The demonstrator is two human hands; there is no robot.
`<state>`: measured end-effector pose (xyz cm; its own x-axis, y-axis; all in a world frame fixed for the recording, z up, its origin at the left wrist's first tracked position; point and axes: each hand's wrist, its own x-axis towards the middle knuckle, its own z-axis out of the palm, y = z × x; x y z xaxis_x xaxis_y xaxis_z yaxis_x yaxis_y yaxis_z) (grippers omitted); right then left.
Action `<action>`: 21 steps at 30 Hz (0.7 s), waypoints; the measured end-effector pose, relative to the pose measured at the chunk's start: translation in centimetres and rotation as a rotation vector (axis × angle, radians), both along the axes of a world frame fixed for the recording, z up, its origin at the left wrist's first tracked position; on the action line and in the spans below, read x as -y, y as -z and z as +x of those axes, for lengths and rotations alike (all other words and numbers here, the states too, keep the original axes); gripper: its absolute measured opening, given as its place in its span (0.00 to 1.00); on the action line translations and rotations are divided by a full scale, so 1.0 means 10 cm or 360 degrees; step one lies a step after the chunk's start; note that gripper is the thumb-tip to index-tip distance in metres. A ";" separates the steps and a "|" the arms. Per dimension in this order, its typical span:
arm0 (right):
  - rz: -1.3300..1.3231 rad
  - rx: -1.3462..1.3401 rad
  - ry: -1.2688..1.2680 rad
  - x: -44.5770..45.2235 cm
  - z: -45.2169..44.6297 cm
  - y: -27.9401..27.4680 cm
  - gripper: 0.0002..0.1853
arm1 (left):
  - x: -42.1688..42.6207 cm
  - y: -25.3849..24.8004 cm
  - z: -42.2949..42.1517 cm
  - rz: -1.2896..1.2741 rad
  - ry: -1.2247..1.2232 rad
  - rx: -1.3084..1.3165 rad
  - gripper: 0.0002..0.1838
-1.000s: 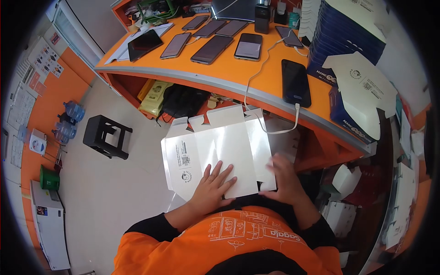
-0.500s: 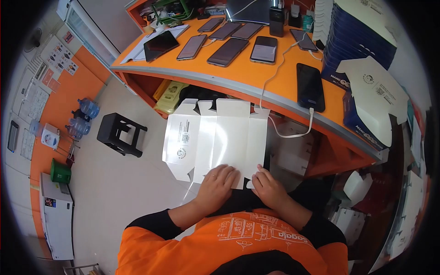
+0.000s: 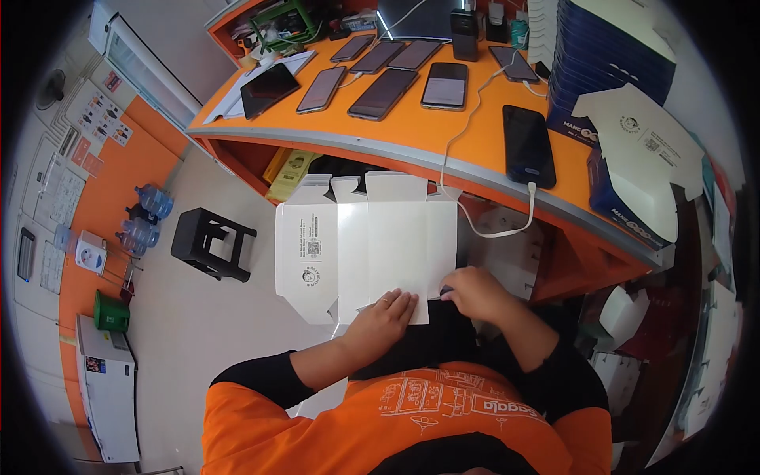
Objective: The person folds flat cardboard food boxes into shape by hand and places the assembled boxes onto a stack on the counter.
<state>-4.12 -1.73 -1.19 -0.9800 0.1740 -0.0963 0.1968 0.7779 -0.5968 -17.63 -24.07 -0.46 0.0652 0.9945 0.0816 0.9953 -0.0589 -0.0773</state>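
An unfolded white cardboard box blank, with printing on its left panel and cut flaps along its edges, lies in front of my body. My left hand rests on its lower edge, fingers stretched out flat on the card. At the lower right corner my right hand is closed, its fingers curled on a small corner flap. A bit of dark blue shows at those fingertips. The grip itself is partly hidden by the hand.
Ahead stands an orange counter with several phones, including a dark phone on a white cable. At the right are a folded open box and a stack of blue boxes. A black stool stands left.
My right hand has moved up slightly and turned, its fingers now curled over the corner flap. My left hand has shifted a little down and stays on the card. The view has tilted slightly.
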 end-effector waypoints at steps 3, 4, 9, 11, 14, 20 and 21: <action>-0.0132 0.0043 0.0037 -0.15 -0.16 -0.08 0.17 | -0.06 -0.09 -0.06 -0.0069 0.0025 0.0109 0.31; -0.0121 0.0036 0.0098 -0.13 -0.18 -0.08 0.18 | -0.06 -0.12 -0.08 -0.0102 0.0026 0.0173 0.32; 0.0295 -0.0078 0.0420 0.06 -0.29 -0.32 0.30 | -0.11 -0.23 -0.14 -0.0315 -0.0019 0.0262 0.31; 0.0406 -0.0149 0.0447 0.11 -0.34 -0.23 0.29 | -0.10 -0.27 -0.15 -0.0271 -0.0004 0.0330 0.29; 0.0523 -0.0235 0.0378 0.14 -0.32 -0.24 0.29 | -0.07 -0.29 -0.18 -0.0108 0.0019 0.0404 0.24; -0.0151 -0.0054 -0.0053 -0.02 -0.08 -0.24 0.29 | -0.06 -0.43 -0.25 -0.0266 -0.0083 0.0522 0.18; -0.0181 -0.0031 -0.0126 0.00 -0.03 -0.28 0.30 | -0.10 -0.43 -0.30 -0.0304 -0.0061 0.0568 0.16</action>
